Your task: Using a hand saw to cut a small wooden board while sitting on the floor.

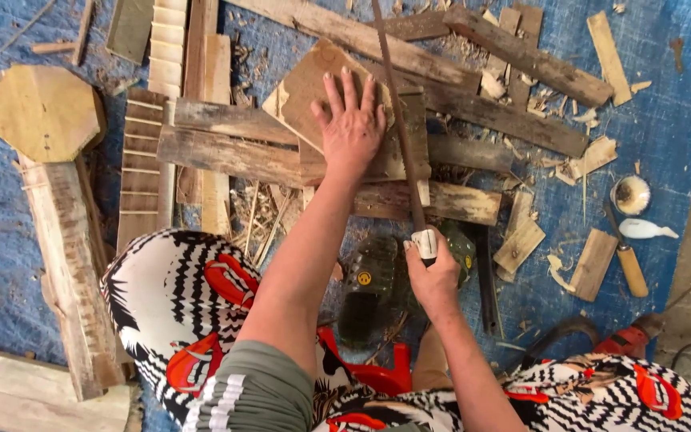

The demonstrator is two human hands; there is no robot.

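Blue tarp (673, 120) on the floor, strewn with weathered planks (233, 140). On these planks, a thin plywood piece (301, 88), pinned beneath my left hand (351, 124), fingers (345, 86) spread wide and flat. My right hand (432, 276), fingers wrapped tight, holds a handsaw (400, 128) whose blade crosses the plywood piece.

The left hand (351, 120) lies flat on a small board (313, 84) that rests on stacked planks (225, 140). Just right of it a saw blade (397, 120) crosses the planks, its handle in the right hand (433, 272). An octagonal board (45, 112) lies far left; a chisel (629, 264) far right.
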